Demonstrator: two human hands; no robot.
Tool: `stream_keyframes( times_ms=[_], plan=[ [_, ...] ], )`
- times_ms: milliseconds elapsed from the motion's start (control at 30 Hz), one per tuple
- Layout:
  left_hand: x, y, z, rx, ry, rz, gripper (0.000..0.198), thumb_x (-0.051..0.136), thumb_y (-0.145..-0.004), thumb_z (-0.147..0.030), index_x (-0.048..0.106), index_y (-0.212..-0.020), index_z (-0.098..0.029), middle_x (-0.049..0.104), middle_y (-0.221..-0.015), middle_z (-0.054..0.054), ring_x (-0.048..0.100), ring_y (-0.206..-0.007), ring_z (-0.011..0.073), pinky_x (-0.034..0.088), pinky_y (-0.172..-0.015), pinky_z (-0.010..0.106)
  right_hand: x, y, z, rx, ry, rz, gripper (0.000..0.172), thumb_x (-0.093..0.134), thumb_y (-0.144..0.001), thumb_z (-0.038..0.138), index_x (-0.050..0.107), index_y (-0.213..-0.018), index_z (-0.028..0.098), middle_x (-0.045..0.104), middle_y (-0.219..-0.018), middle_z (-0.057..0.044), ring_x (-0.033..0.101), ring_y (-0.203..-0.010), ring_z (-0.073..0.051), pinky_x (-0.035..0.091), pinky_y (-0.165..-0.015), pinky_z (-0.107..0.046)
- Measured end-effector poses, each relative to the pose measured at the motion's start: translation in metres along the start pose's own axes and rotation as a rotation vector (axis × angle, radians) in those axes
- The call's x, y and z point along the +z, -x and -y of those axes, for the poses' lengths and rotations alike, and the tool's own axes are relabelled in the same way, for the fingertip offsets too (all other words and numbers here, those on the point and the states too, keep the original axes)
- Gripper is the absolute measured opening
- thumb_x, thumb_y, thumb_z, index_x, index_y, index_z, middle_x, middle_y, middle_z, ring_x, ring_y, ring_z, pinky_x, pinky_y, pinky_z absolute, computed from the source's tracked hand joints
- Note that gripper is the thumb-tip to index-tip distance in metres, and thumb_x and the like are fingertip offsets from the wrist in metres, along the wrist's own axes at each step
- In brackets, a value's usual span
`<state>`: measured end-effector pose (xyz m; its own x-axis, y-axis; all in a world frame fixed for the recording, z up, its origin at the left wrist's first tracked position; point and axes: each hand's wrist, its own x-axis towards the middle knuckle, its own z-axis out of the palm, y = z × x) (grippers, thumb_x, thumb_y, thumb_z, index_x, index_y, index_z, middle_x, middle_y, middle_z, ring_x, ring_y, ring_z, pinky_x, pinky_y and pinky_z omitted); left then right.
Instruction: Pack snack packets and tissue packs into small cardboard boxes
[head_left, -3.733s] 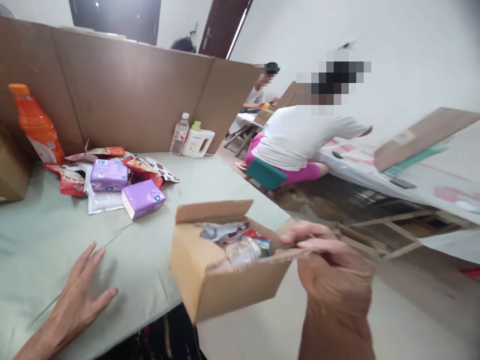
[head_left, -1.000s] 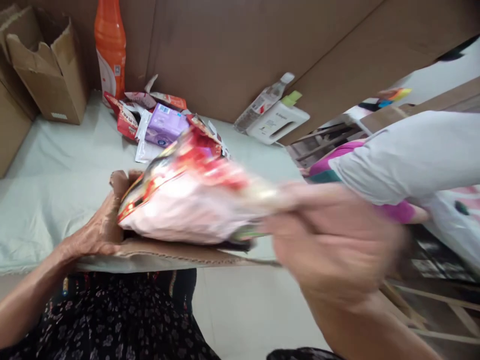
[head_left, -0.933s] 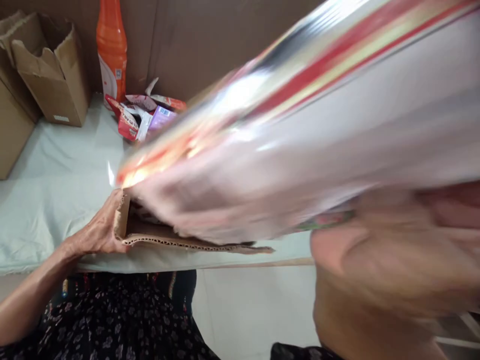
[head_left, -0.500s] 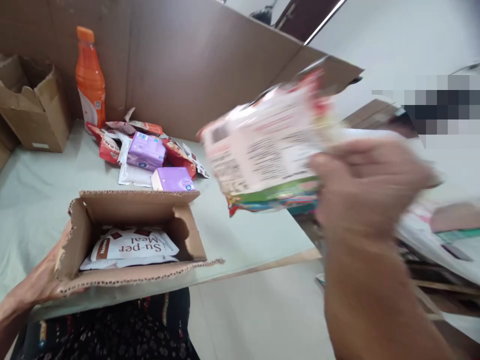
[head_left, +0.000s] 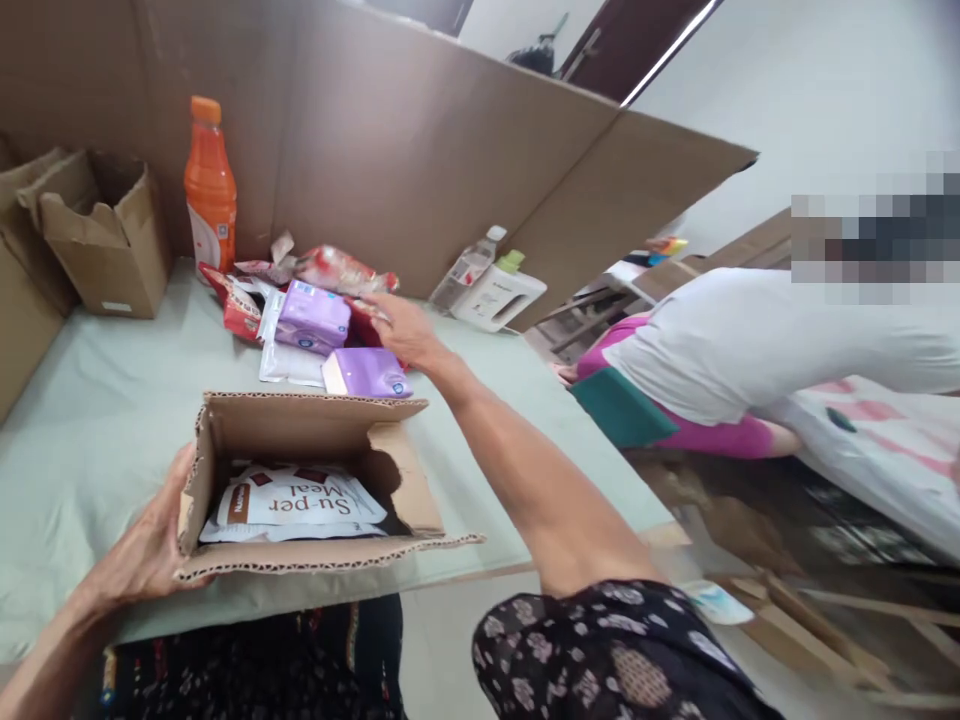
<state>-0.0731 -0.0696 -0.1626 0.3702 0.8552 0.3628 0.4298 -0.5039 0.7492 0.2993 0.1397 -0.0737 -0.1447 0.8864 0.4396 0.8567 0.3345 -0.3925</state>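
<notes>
An open-topped cardboard box sits at the table's near edge, with white pouches printed "Su-per Meal" inside. My left hand is closed on the box's left side, some fingers hidden beneath it. My right hand reaches into the pile beyond the box, its fingers bent and closed on a red packet that it partly covers. Beside that hand lie two purple tissue packs, one farther back and one nearer. A shiny red-and-white packet rests at the back of the pile.
An orange drink bottle stands behind the pile. Another cardboard box is at the left. A clear bottle and a white jug lean against the cardboard wall. A co-worker bends over at the right.
The red-and-white packet has gone from my right hand to the back of the pile. That hand has moved left and away from me into the pile. My left hand stays on the box.
</notes>
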Motion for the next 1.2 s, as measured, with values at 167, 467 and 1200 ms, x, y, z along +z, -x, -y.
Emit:
stream_keyframes(
  times_ms=[167, 467, 1200],
  plan=[
    [0.001, -0.002, 0.0, -0.011, 0.135, 0.126, 0.109, 0.065, -0.087, -0.077, 0.018, -0.172, -0.027, 0.036, -0.174, 0.012, 0.04, -0.156, 0.0468, 0.036, -0.126, 0.067, -0.05, 0.068, 0.042, -0.112, -0.366, -0.188, 0.02, 0.061, -0.094, 0.014, 0.079, -0.094, 0.023, 0.081, -0.087, -0.002, 0.076, -0.081, -0.018, 0.063, -0.079, -0.036],
    [0.004, -0.005, -0.004, 0.109, 0.196, 0.157, 0.105, 0.058, -0.093, -0.08, 0.011, -0.172, -0.029, 0.025, -0.177, 0.013, 0.026, -0.163, 0.0421, 0.029, -0.13, 0.067, -0.093, 0.135, 0.134, -0.494, -0.151, 0.933, 0.048, 0.072, -0.097, 0.028, 0.067, -0.143, 0.019, 0.072, -0.141, -0.014, 0.072, -0.126, -0.029, 0.062, -0.104, -0.044],
    [0.004, -0.01, -0.026, -0.041, 0.227, 0.149, 0.122, 0.06, -0.086, -0.087, 0.02, -0.169, -0.008, 0.029, -0.174, 0.024, 0.027, -0.162, 0.0445, 0.025, -0.132, 0.066, -0.068, 0.138, 0.133, -0.599, 0.059, 1.045, 0.052, 0.065, -0.088, 0.011, 0.065, -0.139, 0.018, 0.078, -0.113, -0.011, 0.075, -0.092, -0.024, 0.058, -0.081, -0.033]
  ],
)
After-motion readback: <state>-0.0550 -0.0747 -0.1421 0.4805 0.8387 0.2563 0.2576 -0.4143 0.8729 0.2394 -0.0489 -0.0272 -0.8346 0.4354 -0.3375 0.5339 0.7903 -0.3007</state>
